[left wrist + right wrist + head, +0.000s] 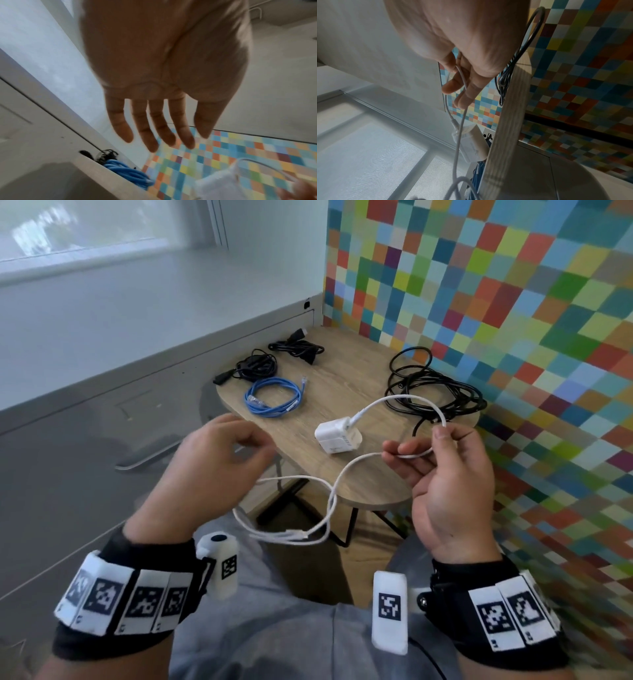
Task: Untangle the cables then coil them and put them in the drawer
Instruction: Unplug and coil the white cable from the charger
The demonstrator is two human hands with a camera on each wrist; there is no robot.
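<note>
The right hand pinches a loop of the white cable, whose slack hangs off the table edge at 6 o'clock. The left hand, fingers loose, holds nothing, hovering off the 9 o'clock edge. The white charger lies near that edge.

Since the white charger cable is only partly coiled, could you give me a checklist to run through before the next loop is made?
1. Right hand holds the white cable by its first loop: ok.
2. Left hand free to feed the next loop: ok; its fingers hang loose and hold nothing in the left wrist view.
3. White charger block resting on the table: ok.
4. Hanging slack free of knots: cannot tell; strands cross below the table edge.
5. White cable clear of the loose black cable: not ok; it arches over that pile.
6. Blue cable already coiled: ok.
</note>
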